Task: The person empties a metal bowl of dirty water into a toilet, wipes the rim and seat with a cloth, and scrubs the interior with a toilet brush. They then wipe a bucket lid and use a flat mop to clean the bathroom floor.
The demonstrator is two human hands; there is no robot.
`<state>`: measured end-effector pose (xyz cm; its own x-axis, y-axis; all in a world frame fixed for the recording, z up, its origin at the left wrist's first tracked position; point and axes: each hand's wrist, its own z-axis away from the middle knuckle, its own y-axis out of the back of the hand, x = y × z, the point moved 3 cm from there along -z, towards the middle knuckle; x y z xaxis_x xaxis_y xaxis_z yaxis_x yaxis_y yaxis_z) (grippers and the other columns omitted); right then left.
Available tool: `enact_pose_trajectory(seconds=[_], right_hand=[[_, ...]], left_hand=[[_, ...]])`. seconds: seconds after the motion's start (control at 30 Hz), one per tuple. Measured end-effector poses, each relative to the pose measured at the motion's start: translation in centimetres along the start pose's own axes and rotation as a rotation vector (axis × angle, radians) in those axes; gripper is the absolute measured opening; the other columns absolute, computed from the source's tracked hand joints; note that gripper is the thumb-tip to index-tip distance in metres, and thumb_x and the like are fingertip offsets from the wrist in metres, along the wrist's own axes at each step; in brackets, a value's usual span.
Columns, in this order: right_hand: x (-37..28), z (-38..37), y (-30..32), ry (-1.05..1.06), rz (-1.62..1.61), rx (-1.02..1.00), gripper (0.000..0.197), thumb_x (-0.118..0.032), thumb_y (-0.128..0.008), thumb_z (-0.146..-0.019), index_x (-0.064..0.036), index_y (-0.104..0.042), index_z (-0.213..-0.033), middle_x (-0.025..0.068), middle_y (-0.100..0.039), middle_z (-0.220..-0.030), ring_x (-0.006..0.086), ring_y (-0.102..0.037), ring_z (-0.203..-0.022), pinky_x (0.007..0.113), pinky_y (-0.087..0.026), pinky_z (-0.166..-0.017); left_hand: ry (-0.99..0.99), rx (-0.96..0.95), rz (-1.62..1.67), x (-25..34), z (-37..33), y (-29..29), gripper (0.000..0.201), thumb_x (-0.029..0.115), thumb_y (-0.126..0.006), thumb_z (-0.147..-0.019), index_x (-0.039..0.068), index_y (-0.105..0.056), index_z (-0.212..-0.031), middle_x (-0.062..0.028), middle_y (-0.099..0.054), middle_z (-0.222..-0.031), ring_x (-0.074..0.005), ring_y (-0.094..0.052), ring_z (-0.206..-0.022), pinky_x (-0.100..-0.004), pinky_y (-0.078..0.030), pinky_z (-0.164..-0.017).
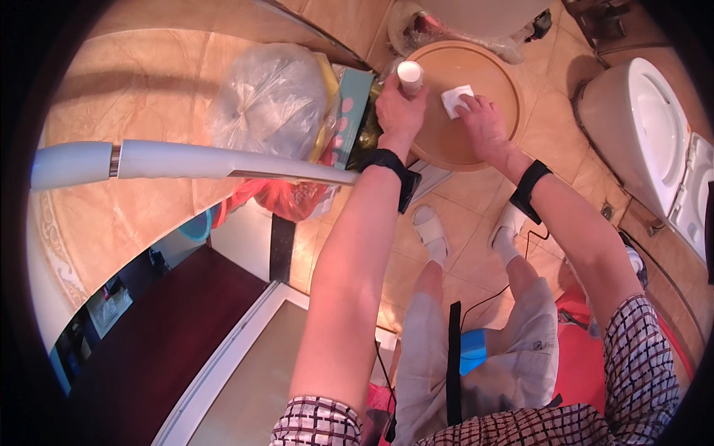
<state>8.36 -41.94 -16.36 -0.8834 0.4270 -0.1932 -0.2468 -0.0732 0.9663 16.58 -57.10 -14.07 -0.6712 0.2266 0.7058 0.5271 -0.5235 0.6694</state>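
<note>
Down at the round wooden board (461, 141) on the tiled floor (550, 126), both your hands are at work. Your left hand (400, 111) is wrapped around a small white-capped bottle (410, 76), fingers curled closed about its body so that only the top shows above your grip; it stands roughly upright at the board's left edge. Your right hand (483, 123) lies flat on the board, fingers stretched out and pressed down on a folded white cloth (455, 99), which sits on the upper middle of the board, just beside the bottle but not touching it. Each wrist wears a black band. To the left of the board sits a bulging clear plastic bag (271, 97), with a teal box (351, 111) between it and your left hand, and a red bag (286, 199) lower down. A long white handle (186, 160) crosses the view from the left toward your left wrist. A white toilet (654, 141) stands at the right, well apart from the board. Your feet in white slippers (431, 234) stand just below the board.
</note>
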Motion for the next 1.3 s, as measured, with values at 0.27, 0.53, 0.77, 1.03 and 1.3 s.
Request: enact_pose_trajectory(seconds=[0.27,0.53,0.77,1.03,1.3], right_hand=[[0.2,-2.7,-1.2,-0.054,-0.094,0.181,0.018,-0.014,-0.056,-0.074,-0.0088,-0.062,-0.091,0.0081,-0.060,-0.092,0.0254,-0.054,-0.095,0.036,-0.044,-0.079],[3.6,1.7,0.8,-0.418,-0.964,0.117,0.010,-0.013,-0.059,-0.076,-0.0050,-0.064,-0.079,0.0113,-0.062,-0.070,0.0229,-0.059,-0.063,0.036,-0.047,-0.060],[15.7,19.9,11.8,-0.900,-1.078,0.310,0.012,-0.016,-0.063,-0.079,-0.0049,-0.064,-0.082,0.0019,-0.056,-0.062,0.0097,-0.050,-0.058,0.029,-0.043,-0.054],[24.8,40.2,41.0,-1.272,-0.598,0.878,0.016,-0.018,-0.061,-0.079,-0.0018,-0.060,-0.076,0.0105,-0.057,-0.062,0.0173,-0.052,-0.057,0.033,-0.042,-0.056],[43.5,53.2,53.1,-1.440,-0.246,1.181,0.020,-0.019,-0.057,-0.080,0.0001,-0.060,-0.081,0.0210,-0.059,-0.074,0.0339,-0.060,-0.069,0.040,-0.046,-0.064]], left_hand=[[-0.120,0.160,-0.182,-0.4,-3.3,-0.3,0.046,0.036,-0.079,-0.060,0.001,-0.067,-0.086,-0.0169,-0.067,-0.083,-0.0329,-0.065,-0.080,-0.0402,-0.052,-0.070],[-0.108,0.001,0.154,-1.9,-4.6,-0.9,0.057,0.029,-0.081,-0.059,0.000,-0.059,-0.102,-0.0151,-0.064,-0.095,-0.0259,-0.061,-0.091,-0.0362,-0.048,-0.079],[0.308,-0.577,0.510,3.5,8.2,1.3,0.023,0.016,-0.063,-0.083,0.001,-0.056,-0.099,-0.0079,-0.061,-0.090,-0.0180,-0.058,-0.081,-0.0331,-0.048,-0.076],[0.103,-0.790,0.062,5.0,17.5,12.8,0.014,0.012,-0.063,-0.082,0.002,-0.058,-0.090,-0.0038,-0.055,-0.069,-0.0127,-0.055,-0.053,-0.0250,-0.045,-0.043],[0.366,-0.816,0.273,15.9,21.5,15.5,0.014,0.023,-0.051,-0.083,0.009,-0.052,-0.084,-0.0087,-0.054,-0.072,-0.0182,-0.051,-0.058,-0.0330,-0.042,-0.048]])
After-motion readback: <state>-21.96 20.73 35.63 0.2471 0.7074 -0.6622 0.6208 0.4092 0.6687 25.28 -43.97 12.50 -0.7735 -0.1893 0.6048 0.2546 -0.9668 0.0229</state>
